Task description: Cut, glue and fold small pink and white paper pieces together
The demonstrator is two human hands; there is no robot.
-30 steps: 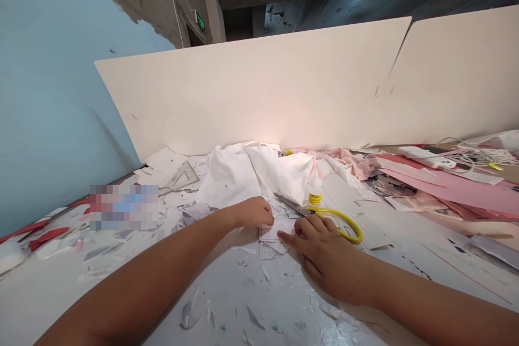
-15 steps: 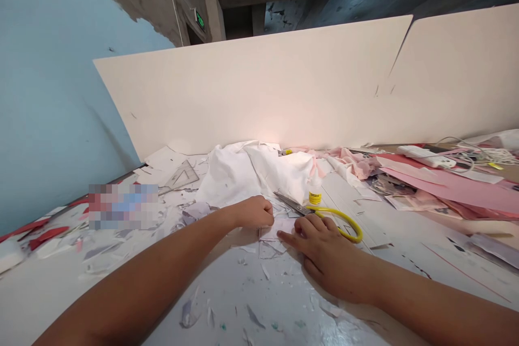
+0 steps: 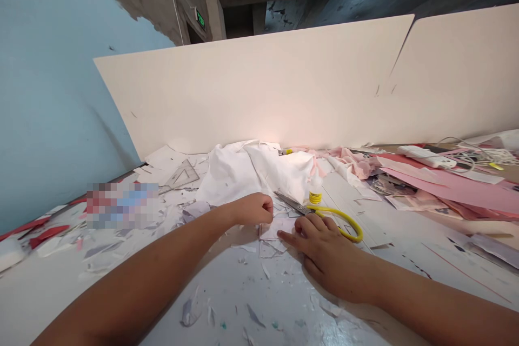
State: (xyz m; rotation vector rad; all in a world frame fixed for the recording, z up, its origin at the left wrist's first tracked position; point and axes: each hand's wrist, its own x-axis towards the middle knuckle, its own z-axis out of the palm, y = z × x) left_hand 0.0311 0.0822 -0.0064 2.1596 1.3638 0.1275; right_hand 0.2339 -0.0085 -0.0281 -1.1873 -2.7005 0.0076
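My left hand (image 3: 254, 209) is curled closed at the far left corner of a small pale pinkish-white piece (image 3: 272, 228), paper or fabric. Whatever its fingertips may hold is hidden. My right hand (image 3: 326, 254) lies palm down with fingers apart, its index fingertip resting on the right part of that piece. Scissors (image 3: 340, 216) with yellow handles lie just beyond the right hand, which partly covers them. Behind the scissors stands a small bottle (image 3: 315, 197) with a yellow label.
Crumpled white cloth (image 3: 243, 170) lies beyond my hands, against an upright cream panel (image 3: 259, 97). A clear set square (image 3: 182, 174) is at the left among paper scraps. Pink sheets (image 3: 458, 184) and a white power strip (image 3: 426, 157) with cables lie at the right.
My left hand has lifted very slightly, showing a little more of the small piece's left edge. The right hand stays in place on it.
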